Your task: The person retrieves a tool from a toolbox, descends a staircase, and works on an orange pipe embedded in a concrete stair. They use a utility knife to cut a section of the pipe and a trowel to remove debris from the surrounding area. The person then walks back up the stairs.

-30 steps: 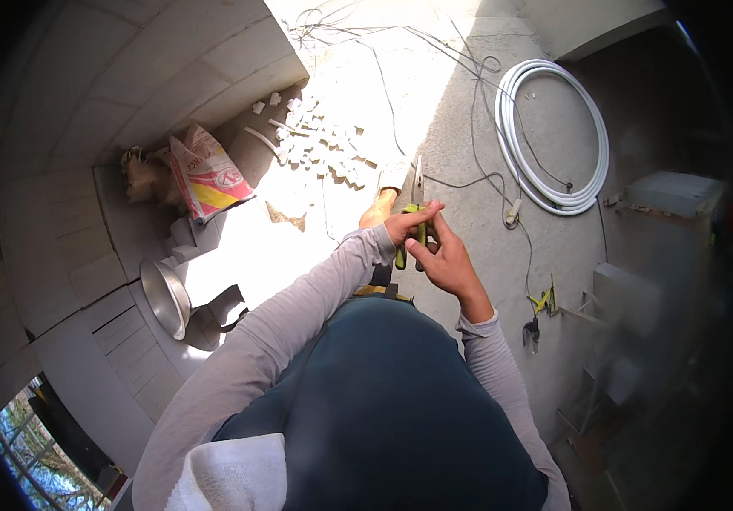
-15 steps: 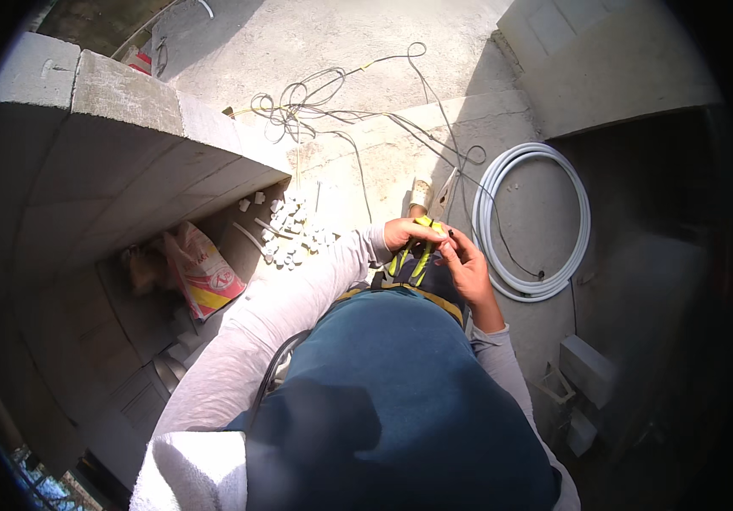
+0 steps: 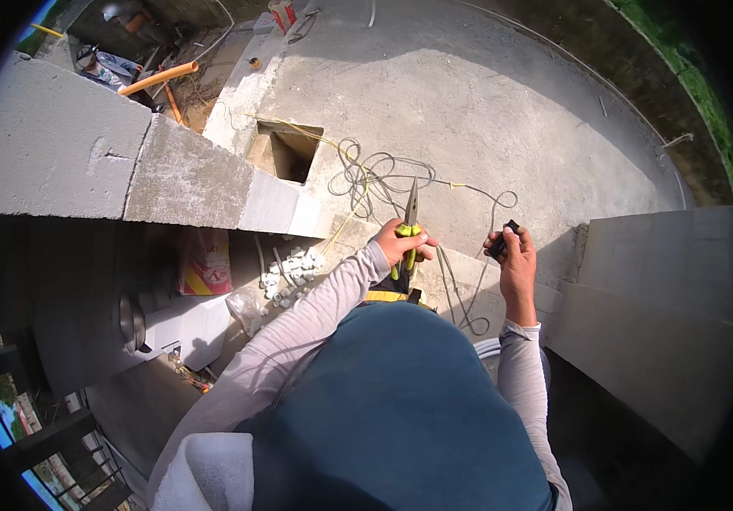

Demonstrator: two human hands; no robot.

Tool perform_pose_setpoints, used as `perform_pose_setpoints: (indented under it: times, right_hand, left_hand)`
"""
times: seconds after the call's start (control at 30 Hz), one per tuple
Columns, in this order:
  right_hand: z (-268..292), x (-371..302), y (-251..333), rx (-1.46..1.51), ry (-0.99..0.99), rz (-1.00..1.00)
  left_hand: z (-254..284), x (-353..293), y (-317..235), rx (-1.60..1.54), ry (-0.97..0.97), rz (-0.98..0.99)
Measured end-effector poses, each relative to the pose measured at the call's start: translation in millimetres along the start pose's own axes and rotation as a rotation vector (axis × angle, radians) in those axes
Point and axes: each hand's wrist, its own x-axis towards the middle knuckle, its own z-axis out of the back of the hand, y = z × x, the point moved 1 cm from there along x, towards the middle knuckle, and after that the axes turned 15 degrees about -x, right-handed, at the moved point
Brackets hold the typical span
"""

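Note:
My left hand (image 3: 398, 242) is closed round long-nose pliers (image 3: 411, 209) with yellow-green handles. Their grey jaws point away from me, and the handles hang down in front of my belt. Farther right, apart from the pliers, my right hand (image 3: 516, 266) grips a small black object (image 3: 503, 238) between thumb and fingers. What kind of object it is cannot be made out. A thin dark cable (image 3: 493, 223) runs along the ground behind that hand; whether it joins the black object is not visible.
Tangled cable (image 3: 375, 175) lies on the concrete beside a square opening (image 3: 285, 153). A block wall (image 3: 187, 166) stands left, another (image 3: 656, 289) right. White pipe fittings (image 3: 294, 272) and a bag (image 3: 205, 264) sit near the left wall. Two people (image 3: 111, 66) are beyond, near an orange pipe (image 3: 158, 78).
My hands, together half a second ago, are now apart. The right has moved right and away from me with the black object. The view has tilted up, showing more ground ahead.

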Motion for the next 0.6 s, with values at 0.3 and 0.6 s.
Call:
perform_pose_setpoints:
  times: [0.3, 0.6]
  right_hand:
    - [79, 295, -85, -0.708, -0.066, -0.144]
    - [47, 426, -96, -1.343, 0.521, -0.807]
  left_hand:
    - [197, 191, -113, 0.023, -0.551, -0.048]
    - [335, 345, -265, -0.070, -0.935, -0.217]
